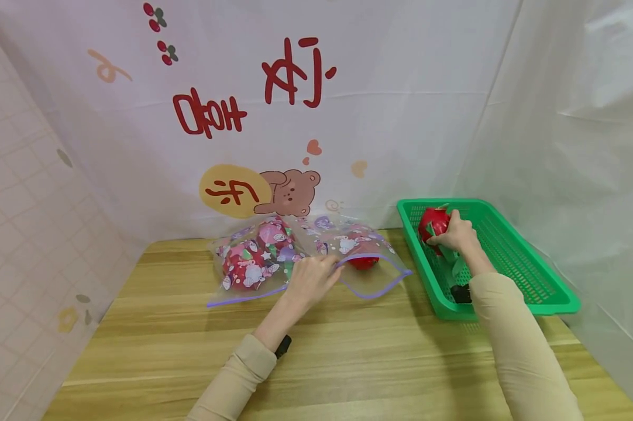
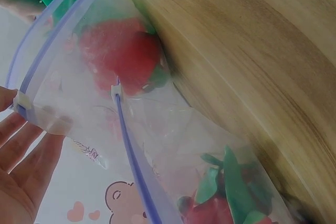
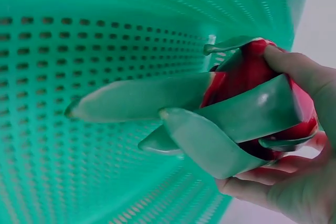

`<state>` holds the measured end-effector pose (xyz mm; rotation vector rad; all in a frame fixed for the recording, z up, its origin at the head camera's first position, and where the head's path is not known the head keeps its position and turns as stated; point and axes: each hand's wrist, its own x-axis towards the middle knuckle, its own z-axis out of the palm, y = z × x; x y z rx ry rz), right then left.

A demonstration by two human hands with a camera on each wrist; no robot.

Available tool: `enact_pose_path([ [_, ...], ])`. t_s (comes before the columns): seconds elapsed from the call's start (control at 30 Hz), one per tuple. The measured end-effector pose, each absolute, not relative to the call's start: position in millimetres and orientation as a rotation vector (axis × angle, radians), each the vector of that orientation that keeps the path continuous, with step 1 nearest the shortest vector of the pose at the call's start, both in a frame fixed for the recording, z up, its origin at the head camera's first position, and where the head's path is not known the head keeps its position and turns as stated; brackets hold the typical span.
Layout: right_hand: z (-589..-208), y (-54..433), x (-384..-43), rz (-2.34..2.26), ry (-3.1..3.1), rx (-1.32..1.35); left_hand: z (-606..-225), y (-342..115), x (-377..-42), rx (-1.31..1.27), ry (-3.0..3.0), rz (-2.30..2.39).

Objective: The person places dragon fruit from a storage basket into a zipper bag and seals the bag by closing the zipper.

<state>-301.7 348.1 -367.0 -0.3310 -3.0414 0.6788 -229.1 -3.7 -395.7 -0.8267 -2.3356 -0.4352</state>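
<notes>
A red dragon fruit with green leaf-like scales (image 3: 252,98) is gripped by my right hand (image 1: 458,237), thumb on one side and fingers on the other, inside the green basket (image 1: 550,275). My left hand (image 1: 311,280) pinches the purple zip edge, by its white slider (image 2: 22,100), of a clear printed zip bag (image 1: 371,283). That bag's mouth gapes toward me, and one red dragon fruit (image 1: 363,262) lies inside it. Left of it, a second printed zip bag (image 1: 271,272) holds red dragon fruits; its purple edge faces the front.
All of this stands on a wooden table (image 1: 348,362). A white printed cloth backdrop (image 1: 379,117) rises right behind the bags. The basket's raised, perforated walls surround my right hand, and a pale sheet (image 1: 574,193) hangs along the right side.
</notes>
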Motion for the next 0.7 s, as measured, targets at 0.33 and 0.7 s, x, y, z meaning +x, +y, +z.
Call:
enact_pose_path([
  [0.33,-339.4,330.7,-293.8,0.617,-2.919,-0.149,-396.6,-4.3,-230.1,-0.815,-2.326,-0.461],
  [0.7,-323.7,303.1,-260.8,0.483,-2.7,0.074,-396.0,-3.2,-231.9,-0.771,-2.316,-0.471],
])
